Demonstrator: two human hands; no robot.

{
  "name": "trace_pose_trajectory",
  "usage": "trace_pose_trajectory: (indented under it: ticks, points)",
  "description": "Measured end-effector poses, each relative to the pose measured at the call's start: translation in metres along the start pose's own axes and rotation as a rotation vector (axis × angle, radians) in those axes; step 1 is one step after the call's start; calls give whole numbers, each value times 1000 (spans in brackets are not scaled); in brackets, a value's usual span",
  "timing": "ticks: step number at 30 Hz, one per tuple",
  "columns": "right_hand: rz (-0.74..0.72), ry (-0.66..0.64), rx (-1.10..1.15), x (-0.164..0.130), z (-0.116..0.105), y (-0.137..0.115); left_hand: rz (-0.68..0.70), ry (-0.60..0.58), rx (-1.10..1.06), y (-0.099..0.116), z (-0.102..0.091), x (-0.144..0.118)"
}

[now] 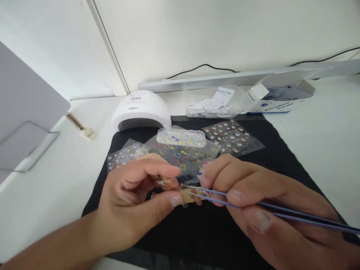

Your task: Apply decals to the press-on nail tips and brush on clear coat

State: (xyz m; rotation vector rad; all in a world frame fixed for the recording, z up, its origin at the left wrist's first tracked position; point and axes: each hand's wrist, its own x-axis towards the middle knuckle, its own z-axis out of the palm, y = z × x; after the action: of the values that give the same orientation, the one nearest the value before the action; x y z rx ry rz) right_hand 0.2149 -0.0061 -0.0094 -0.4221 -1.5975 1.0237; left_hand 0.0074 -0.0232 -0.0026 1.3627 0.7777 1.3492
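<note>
A: Left hand (pixel 123 195), quick?
B: Clamped, index and middle finger, on the lower left edge of a clear sticker sheet (pixel 182 159), with thumb a little apart from index

A: Right hand (pixel 253 183)?
B: Closed on tweezers (pixel 298 214), pinched between thumb and index; tips slightly parted, aimed at 9 o'clock, near the left thumb. Other fingertips right by the sheet's 4 o'clock edge

A: Sheet where?
B: Between both hands, at 12 from the tweezer tips; yellow, pink and blue prints on it

A: Anything by the tips?
B: Tan piece (pixel 186 197) with fake nails (pixel 198 200); too blurred for more

A: Rest, measured from the tips?
B: Small clear case (pixel 180 138) at 12, overlapping the sheet's far end, can't tell how. Black cloth (pixel 197 232) below, with more printed sheets (pixel 233 137) at 10 and between 1 and 2. White lamp (pixel 143 108) at 11, polish bottle (pixel 89 134) on the white table (pixel 50 165) at 10. Clear tub (pixel 197 95) of alcohol pad packets (pixel 223 96) near 1, open pad box (pixel 277 106) beside it, toward 2
</note>
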Motion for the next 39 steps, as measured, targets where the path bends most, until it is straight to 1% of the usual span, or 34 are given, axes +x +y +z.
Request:
trace_pose_trajectory:
  ticks: [9,15,18,27,34,39]
  points:
    - [54,54,3,-2,3,0,0,1,35,2,0,-1]
    - [39,42,25,0,4,0,15,-3,42,1,0,0]
    - [22,33,20,0,4,0,7,1,37,2,1,1]
    - [29,53,5,-1,5,0,-5,14,49,3,1,1]
    - [11,35,4,2,5,-1,-6,5,29,4,2,2]
    - [23,41,12,-3,5,3,-4,0,22,3,1,1]
